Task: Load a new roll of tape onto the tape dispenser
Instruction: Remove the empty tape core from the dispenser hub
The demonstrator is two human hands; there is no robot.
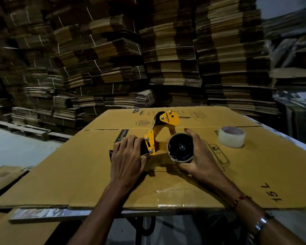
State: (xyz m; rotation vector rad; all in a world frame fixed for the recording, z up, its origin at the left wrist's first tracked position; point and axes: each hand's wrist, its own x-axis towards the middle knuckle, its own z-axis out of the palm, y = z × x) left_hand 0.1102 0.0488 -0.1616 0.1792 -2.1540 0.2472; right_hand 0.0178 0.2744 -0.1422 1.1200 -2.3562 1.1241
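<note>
A yellow tape dispenser (159, 137) lies on its side on a flattened cardboard sheet (166, 188). My left hand (126, 158) grips its black handle. My right hand (200, 156) wraps around the dispenser's black spool wheel (180, 147), where a thin, worn cardboard core ring shows around the hub. A new roll of clear tape (231, 137) stands flat on the cardboard to the right, a hand's width from my right hand and untouched.
The cardboard sheet rests on a table with a metal front edge (42, 213). Tall stacks of flattened cartons (148, 50) fill the background. More cardboard (4, 175) lies at the lower left. Concrete floor (16, 147) shows at the left.
</note>
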